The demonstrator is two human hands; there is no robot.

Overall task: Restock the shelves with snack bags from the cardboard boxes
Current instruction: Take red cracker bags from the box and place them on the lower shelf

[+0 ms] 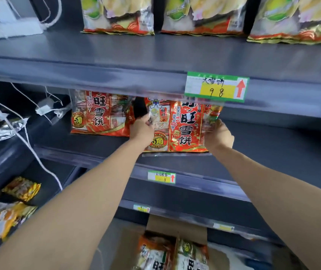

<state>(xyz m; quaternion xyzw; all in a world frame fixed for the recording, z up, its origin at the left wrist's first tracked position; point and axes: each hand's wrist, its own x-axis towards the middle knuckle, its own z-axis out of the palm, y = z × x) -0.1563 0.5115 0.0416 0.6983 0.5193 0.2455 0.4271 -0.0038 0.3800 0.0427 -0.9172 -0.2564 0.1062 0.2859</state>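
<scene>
The top shelf carries three pale bags upright across the upper frame. The middle shelf carries a red bag upright, centre left; a second red bag is at its front edge, centre.

Even dim light, soft blur, curved wide-angle edges

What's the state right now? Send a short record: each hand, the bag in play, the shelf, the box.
left hand: grips the held bag's left edge
right hand: grips its right edge
held bag: red, upright, at the middle shelf's front
middle shelf: one shelved bag of the same red kind stands left of the held one
cardboard box: open below, bags still inside
top shelf: three green-and-yellow bags
</scene>
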